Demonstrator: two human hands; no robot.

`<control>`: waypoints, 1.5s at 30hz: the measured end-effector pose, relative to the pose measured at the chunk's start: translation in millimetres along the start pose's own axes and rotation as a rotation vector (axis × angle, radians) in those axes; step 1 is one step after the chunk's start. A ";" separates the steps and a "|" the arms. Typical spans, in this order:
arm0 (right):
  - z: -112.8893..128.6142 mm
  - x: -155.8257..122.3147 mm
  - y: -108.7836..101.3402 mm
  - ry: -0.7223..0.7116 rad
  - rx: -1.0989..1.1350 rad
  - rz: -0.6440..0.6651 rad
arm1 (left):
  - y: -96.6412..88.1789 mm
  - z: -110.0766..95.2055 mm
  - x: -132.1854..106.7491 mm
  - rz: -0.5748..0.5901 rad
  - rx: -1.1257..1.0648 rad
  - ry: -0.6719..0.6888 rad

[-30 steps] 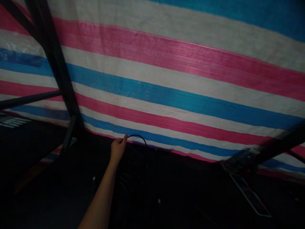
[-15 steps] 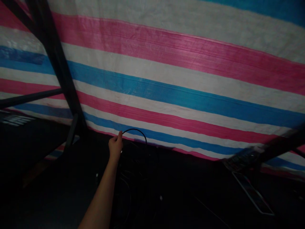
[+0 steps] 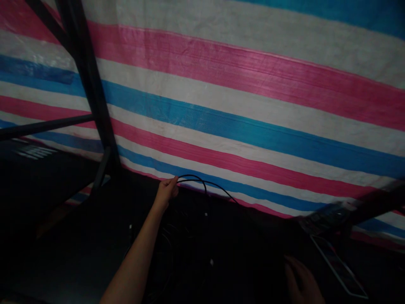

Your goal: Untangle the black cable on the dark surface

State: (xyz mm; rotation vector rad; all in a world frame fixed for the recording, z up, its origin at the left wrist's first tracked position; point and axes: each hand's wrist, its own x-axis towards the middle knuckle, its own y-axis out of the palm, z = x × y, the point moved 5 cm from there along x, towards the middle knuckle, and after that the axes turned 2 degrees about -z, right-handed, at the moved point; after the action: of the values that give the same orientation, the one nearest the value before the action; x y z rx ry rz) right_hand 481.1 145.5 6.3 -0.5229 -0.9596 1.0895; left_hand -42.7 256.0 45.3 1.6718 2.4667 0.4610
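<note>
Since the earlier frames, the black cable (image 3: pixel 202 183) has been drawn out into a longer, flatter run: where a single small arch stood beside the fingers, two strands are now seen leaving the left hand (image 3: pixel 167 192) toward three o'clock, one looping back down, the other trailing off toward four o'clock against the striped tarp (image 3: pixel 240 93). The left hand itself has been shifted slightly toward three o'clock along the lower edge of the tarp, and its fingers are closed in a pinch on the cable end. A right hand (image 3: pixel 302 280) has also been brought into view at about five o'clock, low in the dark; whether it is spread or curled cannot be told, and nothing is seen to be held in it. It lies near a flat, pale-edged device (image 3: pixel 340 266) on the dark surface, without visibly touching it. A dark metal frame post (image 3: pixel 91 93) is seen at ten o'clock. From the lengthened strand it may be judged that slack is being pulled free of the tangle of wires (image 3: pixel 177 240) below the hand.
</note>
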 end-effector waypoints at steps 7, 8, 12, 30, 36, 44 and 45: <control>201.7 56.4 98.8 -0.352 0.348 0.008 | 26.5 6.5 -13.5 0.249 0.056 -0.071; 216.9 58.7 113.7 -0.355 0.376 0.065 | 28.9 7.3 -14.3 0.258 0.068 -0.067; 231.6 54.9 159.3 -0.227 0.532 0.320 | 33.0 12.0 -13.7 0.229 0.103 -0.027; 205.4 51.7 182.8 -0.055 0.744 0.476 | 45.9 28.4 -21.5 0.166 0.159 -0.059; 203.7 51.9 187.3 -0.055 0.745 0.489 | 47.2 27.2 -23.8 0.190 0.197 -0.076; 201.8 51.5 190.6 -0.054 0.751 0.477 | 47.2 30.2 -23.5 0.236 0.263 -0.088; 201.7 51.7 191.1 -0.056 0.753 0.475 | 46.9 30.4 -23.3 0.234 0.272 -0.087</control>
State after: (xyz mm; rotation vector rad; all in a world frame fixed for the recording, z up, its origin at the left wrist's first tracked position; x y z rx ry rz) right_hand 220.3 251.9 -16.5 -0.0884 -0.4087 1.7862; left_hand 15.8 255.9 29.9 2.0482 2.3684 0.0722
